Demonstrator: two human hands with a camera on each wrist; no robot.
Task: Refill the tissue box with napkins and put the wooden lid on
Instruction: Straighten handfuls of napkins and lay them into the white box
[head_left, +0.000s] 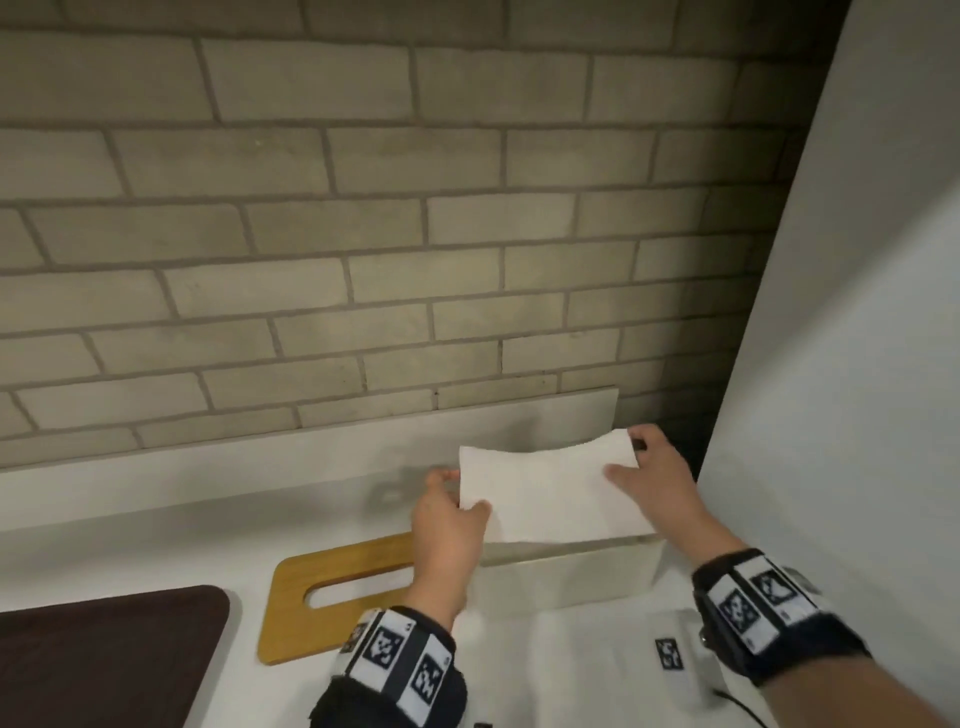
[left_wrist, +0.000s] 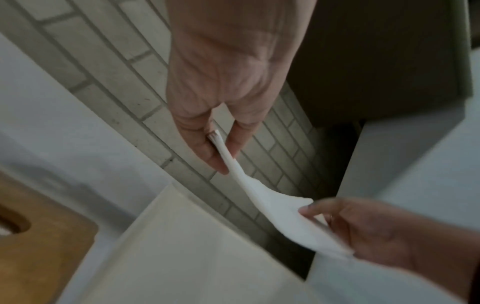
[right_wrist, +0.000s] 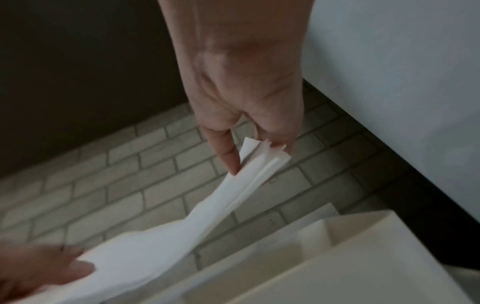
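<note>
A thin stack of white napkins (head_left: 550, 488) hangs just above the open white tissue box (head_left: 566, 577), sagging a little in the middle. My left hand (head_left: 457, 512) pinches its left end between thumb and fingers (left_wrist: 207, 152). My right hand (head_left: 636, 457) pinches the right end, where the napkin edges (right_wrist: 262, 154) fan out between thumb and fingers. The wooden lid (head_left: 337, 587), with a long oval slot, lies flat on the counter left of the box, partly behind my left wrist. The box's inside is mostly hidden by the napkins.
A dark brown mat (head_left: 104, 654) lies at the front left of the white counter (head_left: 156, 545). A brick wall (head_left: 363, 234) runs behind. A tall white panel (head_left: 857, 364) stands close on the right of the box. Clear plastic wrapping with a printed tag (head_left: 667, 652) lies in front.
</note>
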